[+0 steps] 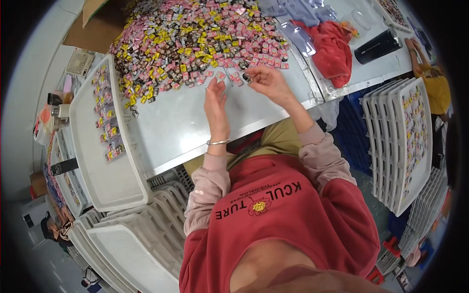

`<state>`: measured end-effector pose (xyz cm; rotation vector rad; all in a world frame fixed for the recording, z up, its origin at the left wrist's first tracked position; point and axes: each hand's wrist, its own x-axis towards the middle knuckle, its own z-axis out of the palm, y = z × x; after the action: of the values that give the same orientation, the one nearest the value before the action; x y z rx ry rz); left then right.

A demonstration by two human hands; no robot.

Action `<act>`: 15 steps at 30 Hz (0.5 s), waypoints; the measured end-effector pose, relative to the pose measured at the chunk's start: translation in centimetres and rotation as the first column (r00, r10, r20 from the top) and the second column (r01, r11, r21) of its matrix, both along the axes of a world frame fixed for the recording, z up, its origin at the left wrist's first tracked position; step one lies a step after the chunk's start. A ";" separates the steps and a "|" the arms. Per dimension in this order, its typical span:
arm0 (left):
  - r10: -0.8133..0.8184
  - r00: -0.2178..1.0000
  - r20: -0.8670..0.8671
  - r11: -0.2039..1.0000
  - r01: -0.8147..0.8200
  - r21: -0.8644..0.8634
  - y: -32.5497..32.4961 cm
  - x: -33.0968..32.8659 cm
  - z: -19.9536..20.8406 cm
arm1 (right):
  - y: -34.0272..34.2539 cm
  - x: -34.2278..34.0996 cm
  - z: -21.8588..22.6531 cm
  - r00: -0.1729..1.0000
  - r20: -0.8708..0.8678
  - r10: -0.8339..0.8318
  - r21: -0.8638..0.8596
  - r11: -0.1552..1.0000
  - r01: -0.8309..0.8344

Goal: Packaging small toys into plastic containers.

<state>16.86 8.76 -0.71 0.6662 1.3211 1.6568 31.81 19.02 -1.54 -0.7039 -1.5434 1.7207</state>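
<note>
My right hand (271, 88) is at the near edge of a large heap of small wrapped pieces (195, 41) in pink, yellow, black and silver. Its thumb and fingertips pinch a small dark piece (246, 77). To the left, my left hand (216, 107) hovers over the metal table (171, 129), fingers pointing up toward the heap and loosely held out, with no object visible in it. Just beyond its fingertips lie a few pink pieces (220, 75); others lie between the two hands.
A white tray (90, 166) at the left holds clear packs (105, 117) in a column. Stacked trays (146, 239) stand below it, and more trays (386, 141) on the right. A red cloth (332, 56) and black tumbler (378, 46) lie on the right-hand table. Other people work nearby.
</note>
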 end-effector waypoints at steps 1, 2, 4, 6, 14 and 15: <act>0.069 0.994 -0.081 0.997 -0.070 -0.015 -0.4 -0.2 -0.3 | 0.4 0.7 0.3 0.999 -0.019 -0.029 0.024 0.999 0.030; 0.068 0.995 -0.078 0.997 -0.070 -0.024 -0.8 -0.4 -0.9 | 0.4 1.2 0.2 0.999 -0.015 -0.029 0.016 0.999 0.030; 0.043 0.943 -0.329 0.998 -0.055 -0.029 -1.4 -0.9 -2.1 | 0.5 1.6 0.1 0.998 0.056 -0.001 0.069 0.998 -0.003; 0.054 0.923 -0.381 0.998 -0.062 -0.008 -1.7 -1.0 -3.1 | 0.1 1.6 -0.5 0.991 -0.133 0.029 -0.129 0.991 -0.047; 0.071 0.847 -0.527 0.997 -0.047 0.059 -1.7 -0.8 -4.2 | -1.5 1.8 0.2 0.728 -0.685 -0.035 -0.518 0.726 -0.453; 0.075 0.840 -0.537 0.997 -0.046 0.067 -1.7 -0.7 -4.1 | -1.2 1.8 0.0 0.713 -0.700 -0.038 -0.510 0.726 -0.461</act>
<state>16.19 7.08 -4.84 1.1992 1.7086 1.6159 33.64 17.83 -1.52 -0.1174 -0.4845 2.3945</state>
